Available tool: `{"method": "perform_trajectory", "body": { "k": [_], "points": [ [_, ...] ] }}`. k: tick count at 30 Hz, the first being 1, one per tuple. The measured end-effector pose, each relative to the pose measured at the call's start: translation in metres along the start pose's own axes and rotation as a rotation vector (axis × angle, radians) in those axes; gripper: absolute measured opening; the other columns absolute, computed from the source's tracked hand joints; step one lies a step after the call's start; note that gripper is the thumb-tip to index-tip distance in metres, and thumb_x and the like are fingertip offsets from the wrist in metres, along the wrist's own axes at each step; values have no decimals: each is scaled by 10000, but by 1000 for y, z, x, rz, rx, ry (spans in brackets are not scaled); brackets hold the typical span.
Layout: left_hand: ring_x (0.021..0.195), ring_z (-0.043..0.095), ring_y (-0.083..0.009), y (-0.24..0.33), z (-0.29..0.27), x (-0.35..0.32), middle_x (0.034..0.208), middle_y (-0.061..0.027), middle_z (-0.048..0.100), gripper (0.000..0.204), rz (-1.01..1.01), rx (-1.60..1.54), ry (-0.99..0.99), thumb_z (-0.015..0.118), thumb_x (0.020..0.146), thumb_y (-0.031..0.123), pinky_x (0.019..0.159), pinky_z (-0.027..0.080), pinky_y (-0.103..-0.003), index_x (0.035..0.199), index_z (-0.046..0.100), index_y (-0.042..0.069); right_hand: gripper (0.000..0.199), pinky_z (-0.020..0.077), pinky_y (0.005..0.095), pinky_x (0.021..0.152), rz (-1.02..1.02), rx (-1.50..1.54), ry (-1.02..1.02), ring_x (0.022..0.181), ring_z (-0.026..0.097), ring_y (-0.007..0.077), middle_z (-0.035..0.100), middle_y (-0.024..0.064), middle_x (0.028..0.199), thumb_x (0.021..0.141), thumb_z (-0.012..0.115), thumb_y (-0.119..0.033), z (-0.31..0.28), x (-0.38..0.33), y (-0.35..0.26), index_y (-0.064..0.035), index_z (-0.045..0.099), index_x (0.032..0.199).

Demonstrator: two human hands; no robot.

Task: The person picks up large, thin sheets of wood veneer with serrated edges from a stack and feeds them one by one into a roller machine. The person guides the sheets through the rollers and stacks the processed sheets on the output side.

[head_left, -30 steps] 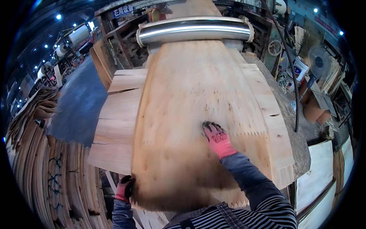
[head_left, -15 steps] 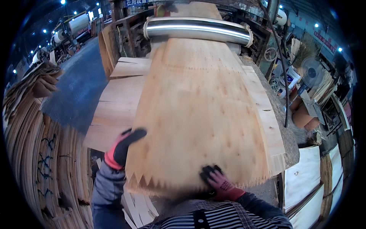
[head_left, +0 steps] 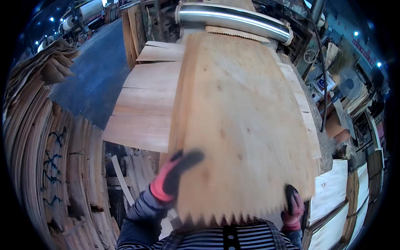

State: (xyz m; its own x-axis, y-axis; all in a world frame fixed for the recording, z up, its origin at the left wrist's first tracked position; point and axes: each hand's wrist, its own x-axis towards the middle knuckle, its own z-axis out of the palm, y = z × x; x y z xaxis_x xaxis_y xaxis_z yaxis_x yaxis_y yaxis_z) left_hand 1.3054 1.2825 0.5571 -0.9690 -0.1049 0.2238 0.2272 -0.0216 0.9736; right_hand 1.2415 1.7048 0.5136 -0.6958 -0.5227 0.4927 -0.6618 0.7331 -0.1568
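A large thin sheet of wood veneer (head_left: 246, 121), pale tan with jagged toothed ends, lies lengthwise before me, its near end at my body. Both my hands wear red gloves with black palms and fingers. My left hand (head_left: 175, 173), blurred, is at the sheet's left edge near the front, with black thumb side over the top face; its other fingers are partly hidden. At the near right corner my right hand (head_left: 293, 208) is closed on the edge, black fingertips on the upper face. More veneer (head_left: 143, 108) lies beneath, sticking out on the left.
A shiny metal roller (head_left: 233, 20) spans the far end, with a toothed veneer end (head_left: 237, 34) just before it. Stacked veneer (head_left: 71, 166) stands on the left. White-faced sheets (head_left: 329, 189) and a fan (head_left: 350, 83) are on the right.
Another veneer end has moved away to the roller, and its toothed edge now shows there. The near sheet and both my hands have shifted right; my right hand went from the near edge to the right corner.
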Motion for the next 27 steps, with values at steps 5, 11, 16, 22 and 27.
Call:
{"method": "perform_trajectory", "body": {
  "k": [5, 11, 16, 22, 27],
  "points": [
    [1111, 459, -251, -94, -43, 9, 1218, -158, 457, 394, -155, -568, 337, 439, 873, 132, 963, 348, -343, 1243, 386, 8, 461, 454, 420, 798, -188, -7, -94, 928, 538, 340, 559, 159, 1014, 551, 619, -97, 54, 102, -13, -51, 570, 1007],
    [1155, 404, -342, -164, 15, -63, 1299, -187, 361, 650, -403, 1111, 421, 575, 776, 217, 959, 343, -371, 1314, 268, 20, 377, 435, 393, 834, -233, -14, -46, 940, 541, 307, 564, 122, 1049, 667, 634, -176, 114, 197, 41, -92, 572, 1030],
    [1138, 437, -296, -160, 7, -60, 1215, -171, 468, 627, -473, 625, 594, 622, 736, 225, 948, 361, -343, 1267, 360, 21, 374, 429, 411, 854, -238, -27, -43, 982, 529, 316, 551, 120, 1090, 717, 615, -202, 181, 266, 76, -100, 558, 1072],
    [1114, 451, -302, -178, -17, -69, 1203, -172, 467, 648, -621, 423, 519, 671, 707, 263, 906, 398, -371, 1255, 385, 65, 445, 234, 421, 1017, -35, -182, -86, 1197, 354, 276, 417, 125, 1267, 789, 527, -195, 215, 318, 56, -97, 443, 1215],
    [1077, 472, -315, -141, 1, -30, 1176, -210, 462, 701, -602, 785, 459, 691, 696, 285, 889, 404, -367, 1270, 363, 53, 477, 232, 431, 1018, -183, 121, -230, 1188, 359, 308, 433, 167, 1239, 789, 537, -188, 175, 237, 2, -57, 419, 1233]
  ]
}}
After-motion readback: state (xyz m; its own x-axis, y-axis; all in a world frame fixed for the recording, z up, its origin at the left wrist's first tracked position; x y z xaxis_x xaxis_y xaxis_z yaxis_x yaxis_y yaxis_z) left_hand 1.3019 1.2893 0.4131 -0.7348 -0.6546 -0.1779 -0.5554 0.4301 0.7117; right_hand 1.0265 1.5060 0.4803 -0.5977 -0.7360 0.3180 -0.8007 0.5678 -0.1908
